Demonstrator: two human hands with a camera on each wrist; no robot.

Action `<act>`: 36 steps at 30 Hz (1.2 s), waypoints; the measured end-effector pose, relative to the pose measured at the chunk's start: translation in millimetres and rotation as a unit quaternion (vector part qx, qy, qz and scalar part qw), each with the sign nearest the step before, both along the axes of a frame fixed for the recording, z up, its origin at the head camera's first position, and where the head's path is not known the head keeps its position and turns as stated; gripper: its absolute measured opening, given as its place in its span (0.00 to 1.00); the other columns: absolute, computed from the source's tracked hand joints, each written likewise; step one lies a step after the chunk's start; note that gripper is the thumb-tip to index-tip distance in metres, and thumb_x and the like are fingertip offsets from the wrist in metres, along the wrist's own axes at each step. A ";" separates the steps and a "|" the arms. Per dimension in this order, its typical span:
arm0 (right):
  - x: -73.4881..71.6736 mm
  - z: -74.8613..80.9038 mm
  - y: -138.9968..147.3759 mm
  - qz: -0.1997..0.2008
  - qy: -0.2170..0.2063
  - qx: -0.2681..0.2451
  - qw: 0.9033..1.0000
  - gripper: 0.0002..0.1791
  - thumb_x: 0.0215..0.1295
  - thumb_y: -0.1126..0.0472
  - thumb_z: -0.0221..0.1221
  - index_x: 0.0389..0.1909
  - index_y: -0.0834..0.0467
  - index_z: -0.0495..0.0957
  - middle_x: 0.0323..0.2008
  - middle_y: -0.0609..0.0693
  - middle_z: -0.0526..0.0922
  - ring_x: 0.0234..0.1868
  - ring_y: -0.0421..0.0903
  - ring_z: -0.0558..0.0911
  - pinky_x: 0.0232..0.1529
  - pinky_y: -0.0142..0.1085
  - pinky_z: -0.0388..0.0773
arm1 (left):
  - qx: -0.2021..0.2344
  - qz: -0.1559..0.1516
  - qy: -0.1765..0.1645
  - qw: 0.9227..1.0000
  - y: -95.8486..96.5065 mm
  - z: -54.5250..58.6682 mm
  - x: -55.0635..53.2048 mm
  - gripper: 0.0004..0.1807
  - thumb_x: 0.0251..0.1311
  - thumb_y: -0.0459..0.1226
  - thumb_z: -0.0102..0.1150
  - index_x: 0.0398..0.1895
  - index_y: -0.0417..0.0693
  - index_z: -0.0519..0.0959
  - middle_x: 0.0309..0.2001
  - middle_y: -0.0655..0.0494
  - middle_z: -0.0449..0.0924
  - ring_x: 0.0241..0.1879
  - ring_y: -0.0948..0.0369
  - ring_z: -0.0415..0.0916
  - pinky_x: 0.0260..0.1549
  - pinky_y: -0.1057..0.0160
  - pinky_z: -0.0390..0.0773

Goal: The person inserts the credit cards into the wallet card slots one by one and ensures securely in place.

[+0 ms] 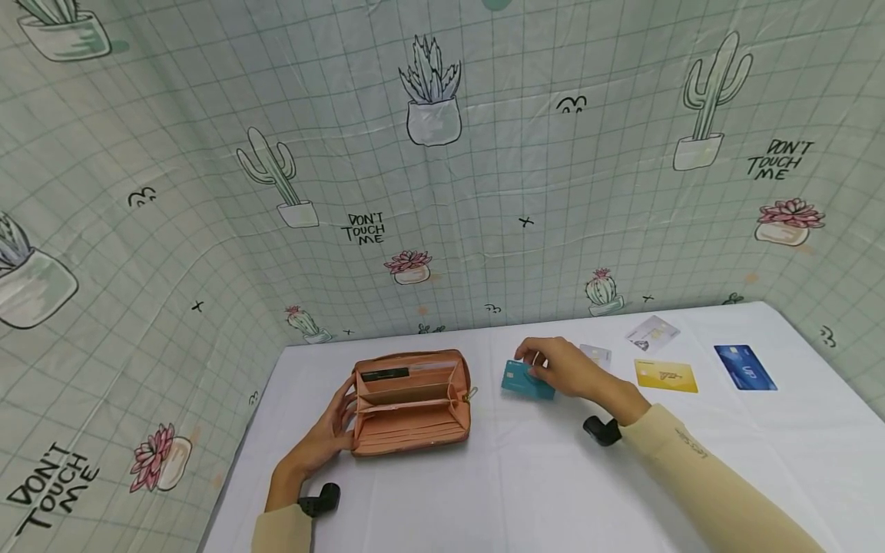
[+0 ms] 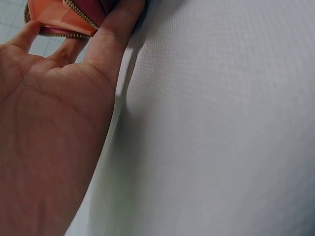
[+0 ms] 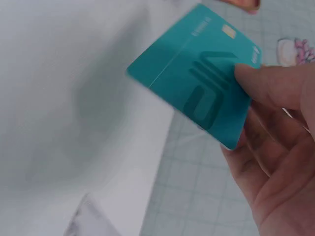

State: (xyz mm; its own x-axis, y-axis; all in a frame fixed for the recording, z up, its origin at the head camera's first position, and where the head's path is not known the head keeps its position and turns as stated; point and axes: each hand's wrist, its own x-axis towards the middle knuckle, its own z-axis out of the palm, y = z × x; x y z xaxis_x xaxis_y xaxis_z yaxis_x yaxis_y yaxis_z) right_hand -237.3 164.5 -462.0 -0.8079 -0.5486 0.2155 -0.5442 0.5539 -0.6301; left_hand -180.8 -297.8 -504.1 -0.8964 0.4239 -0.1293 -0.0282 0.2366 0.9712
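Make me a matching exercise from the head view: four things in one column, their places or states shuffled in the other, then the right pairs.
Things
1. wallet
2. teal card
3. yellow card
4. blue card

Places or states
A. pinched in the right hand
B. lying farthest right of all the cards
C. open, with the left hand at its side
D. lying just left of the blue card

Pairs: 1-C, 2-A, 3-D, 4-B

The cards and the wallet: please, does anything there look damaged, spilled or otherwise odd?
Nothing stands out. The yellow card, blue card and two pale cards lie at differing angles, merely scattered; one pale card is partly hidden. The teal card tilts because the right hand holds it. The wallet is open.
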 end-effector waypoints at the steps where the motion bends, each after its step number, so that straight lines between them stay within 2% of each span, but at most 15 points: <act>1: 0.6 3.2 -2.5 -0.006 0.003 -0.003 1.000 0.13 0.66 0.75 0.65 0.50 0.63 0.84 0.39 0.51 0.86 0.39 0.44 0.82 0.43 0.40 0.81 | 0.000 0.001 0.000 1.000 -0.2 -0.2 0.1 0.66 0.53 0.25 0.63 0.88 0.54 0.31 0.84 0.34 0.35 0.83 0.35 0.31 0.74 0.29 0.48; 7: 4.8 21.5 -20.0 -0.036 0.017 -0.043 0.998 0.12 0.67 0.75 0.64 0.50 0.65 0.84 0.44 0.56 0.88 0.42 0.50 0.86 0.44 0.43 0.83 | -0.003 0.006 -0.001 1.000 -1.1 -0.4 0.6 0.66 0.52 0.25 0.63 0.88 0.54 0.32 0.85 0.35 0.35 0.83 0.35 0.31 0.74 0.30 0.47; 14: 6.9 36.1 -48.4 -0.064 0.047 -0.116 0.990 0.12 0.67 0.74 0.65 0.50 0.65 0.83 0.46 0.60 0.88 0.45 0.55 0.88 0.45 0.47 0.86 | -0.003 0.009 -0.008 1.000 -1.2 0.1 0.7 0.65 0.53 0.24 0.62 0.88 0.55 0.32 0.85 0.36 0.34 0.84 0.36 0.31 0.74 0.29 0.47; 20: 6.0 43.9 -75.3 -0.060 0.072 -0.157 0.983 0.12 0.66 0.74 0.66 0.49 0.65 0.82 0.45 0.59 0.88 0.44 0.55 0.88 0.43 0.46 0.86 | -0.005 0.007 -0.003 1.000 -1.7 -0.6 0.7 0.65 0.53 0.25 0.63 0.88 0.55 0.32 0.85 0.36 0.35 0.83 0.36 0.30 0.75 0.31 0.46; 26: 3.3 44.6 -101.3 -0.039 0.088 -0.174 0.980 0.12 0.67 0.74 0.66 0.50 0.65 0.82 0.46 0.59 0.88 0.43 0.55 0.88 0.43 0.45 0.86 | 0.002 -0.002 0.005 1.000 -3.4 -2.4 0.3 0.65 0.54 0.26 0.64 0.88 0.55 0.32 0.84 0.35 0.37 0.83 0.35 0.30 0.74 0.31 0.50; 36: -4.5 36.1 -134.4 -0.017 0.072 -0.163 0.984 0.12 0.68 0.74 0.65 0.51 0.64 0.82 0.47 0.59 0.88 0.44 0.54 0.89 0.45 0.39 0.86 | 0.000 0.008 -0.007 1.000 0.3 0.7 -0.8 0.65 0.54 0.24 0.62 0.88 0.55 0.32 0.85 0.36 0.36 0.83 0.35 0.32 0.74 0.30 0.51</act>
State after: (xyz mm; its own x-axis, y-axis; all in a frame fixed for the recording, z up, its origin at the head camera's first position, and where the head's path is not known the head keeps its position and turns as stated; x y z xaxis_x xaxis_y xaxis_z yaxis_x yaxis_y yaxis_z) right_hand -241.8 30.2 -425.9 -0.7725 -0.4050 0.4891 -0.6256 0.3537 -0.6953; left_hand -181.6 -297.5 -503.4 -0.9015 0.4090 -0.1417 -0.0457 0.2356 0.9708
